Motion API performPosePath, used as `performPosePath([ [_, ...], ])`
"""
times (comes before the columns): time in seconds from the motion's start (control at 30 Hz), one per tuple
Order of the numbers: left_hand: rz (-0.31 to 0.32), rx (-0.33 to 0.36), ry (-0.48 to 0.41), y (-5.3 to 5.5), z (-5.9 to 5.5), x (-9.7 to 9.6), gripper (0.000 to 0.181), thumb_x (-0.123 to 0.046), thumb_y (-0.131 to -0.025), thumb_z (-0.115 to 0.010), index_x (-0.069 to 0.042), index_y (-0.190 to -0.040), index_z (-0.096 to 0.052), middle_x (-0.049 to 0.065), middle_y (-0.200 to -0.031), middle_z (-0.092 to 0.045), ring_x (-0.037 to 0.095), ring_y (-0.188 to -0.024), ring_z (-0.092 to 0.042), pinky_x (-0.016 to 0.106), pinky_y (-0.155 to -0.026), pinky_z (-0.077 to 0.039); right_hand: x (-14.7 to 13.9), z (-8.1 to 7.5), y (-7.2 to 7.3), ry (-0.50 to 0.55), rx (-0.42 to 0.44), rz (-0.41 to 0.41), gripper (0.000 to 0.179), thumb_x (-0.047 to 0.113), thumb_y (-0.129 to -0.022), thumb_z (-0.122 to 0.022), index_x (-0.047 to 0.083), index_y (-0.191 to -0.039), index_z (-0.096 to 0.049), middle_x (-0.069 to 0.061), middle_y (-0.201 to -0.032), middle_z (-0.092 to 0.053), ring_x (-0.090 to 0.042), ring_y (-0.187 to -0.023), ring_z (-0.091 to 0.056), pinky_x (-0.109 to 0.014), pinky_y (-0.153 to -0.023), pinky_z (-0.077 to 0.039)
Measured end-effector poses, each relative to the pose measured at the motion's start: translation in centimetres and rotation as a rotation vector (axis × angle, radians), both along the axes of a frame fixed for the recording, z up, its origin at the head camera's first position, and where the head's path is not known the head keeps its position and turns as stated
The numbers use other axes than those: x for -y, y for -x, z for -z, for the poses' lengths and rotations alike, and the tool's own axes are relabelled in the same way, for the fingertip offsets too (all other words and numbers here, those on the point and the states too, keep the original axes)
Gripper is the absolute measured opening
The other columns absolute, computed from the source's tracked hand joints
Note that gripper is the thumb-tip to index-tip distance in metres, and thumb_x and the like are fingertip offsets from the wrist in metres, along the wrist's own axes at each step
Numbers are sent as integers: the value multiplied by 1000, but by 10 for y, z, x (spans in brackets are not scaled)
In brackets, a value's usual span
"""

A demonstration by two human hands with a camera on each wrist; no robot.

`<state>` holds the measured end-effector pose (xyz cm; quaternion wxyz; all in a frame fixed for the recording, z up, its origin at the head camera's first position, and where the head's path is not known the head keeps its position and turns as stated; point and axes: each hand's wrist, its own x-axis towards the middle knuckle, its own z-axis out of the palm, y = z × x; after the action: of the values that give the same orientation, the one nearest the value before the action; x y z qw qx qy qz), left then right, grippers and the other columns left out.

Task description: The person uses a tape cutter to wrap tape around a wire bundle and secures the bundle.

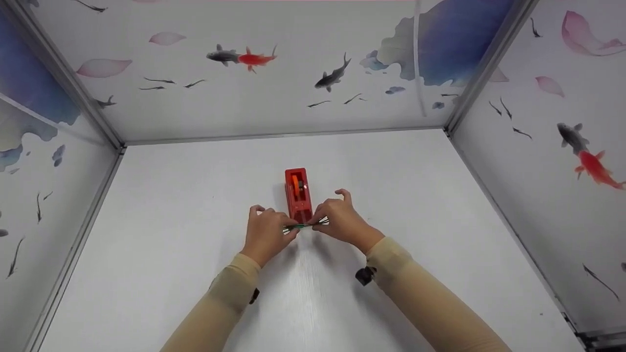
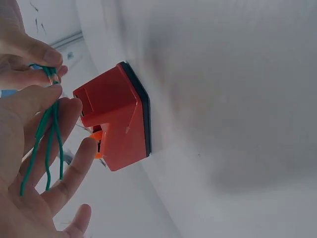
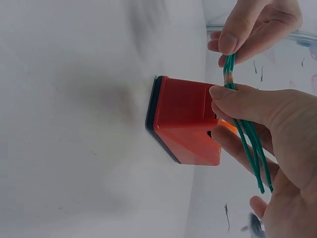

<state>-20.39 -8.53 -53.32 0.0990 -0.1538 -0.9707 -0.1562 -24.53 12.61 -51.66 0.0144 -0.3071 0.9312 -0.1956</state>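
A small bundle of thin green wires point(image 3: 251, 144) is held level between both hands, close to the near end of a red tape dispenser point(image 1: 303, 203). My left hand point(image 1: 266, 232) pinches one side of the bundle with thumb and fingertips. The other side is pinched by my right hand point(image 1: 342, 220), its remaining fingers spread. In the right wrist view a shiny, pale band point(image 3: 228, 78) shows around the wires between the two grips; it looks like clear tape. Loose wire ends hang across each palm.
The dispenser stands upright on a white tabletop point(image 1: 161, 244), with an orange tape wheel point(image 1: 295, 186) inside. White panels printed with fish and petals point(image 1: 293, 107) enclose the table at the back and both sides.
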Motion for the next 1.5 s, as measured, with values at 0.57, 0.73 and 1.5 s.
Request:
performPosePath([
  [0.57, 29, -88, 40, -5, 1, 1, 12, -34, -89, -82, -28, -99, -85, -7, -85, -80, 16, -85, -68, 53, -105, -41, 0, 5, -2, -7, 202, 22, 18, 26, -96, -74, 21, -112, -82, 7, -94, -81, -8, -95, -74, -66, -120, -15],
  [0.73, 25, -121, 42, -5, 3, 3, 12, -34, -89, -82, -30, -100, -85, -7, -88, -80, 15, -85, -69, 52, -105, -42, 0, 4, -2, 39, 309, 5, 22, 27, -102, -66, 14, -111, -82, 1, -89, -81, -12, -90, -71, -67, -120, -15],
  [1.5, 6, -55, -108, -1, 4, 3, 18, -35, -85, -86, -30, -102, -84, -7, -88, -79, 17, -88, -69, 54, -104, -41, -11, 8, 6, 260, 451, -14, 17, 17, -98, -71, 7, -110, -78, 3, -91, -77, -23, -88, -69, -32, -80, -57],
])
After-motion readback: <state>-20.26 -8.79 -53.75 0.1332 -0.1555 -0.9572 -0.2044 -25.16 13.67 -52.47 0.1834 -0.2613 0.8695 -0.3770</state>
